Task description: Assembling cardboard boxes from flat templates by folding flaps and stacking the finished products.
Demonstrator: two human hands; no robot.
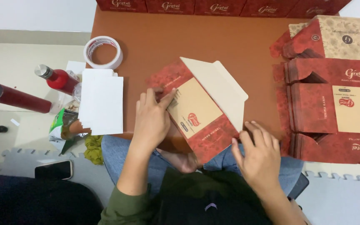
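Observation:
A flat red and tan cardboard box blank [196,110] lies tilted on the brown table [196,46], its pale inner flap turned up at the top right. My left hand [151,121] presses on its left part, thumb on the tan panel. My right hand [257,156] rests at its lower right corner, fingers spread and touching the edge of the blank.
A stack of red flat box blanks [334,87] fills the right side. A row of red boxes [213,6] lines the far edge. White sheets [103,102], a tape roll [103,52], two red bottles [57,79], a snack bag [65,127] and a phone [54,170] lie at the left.

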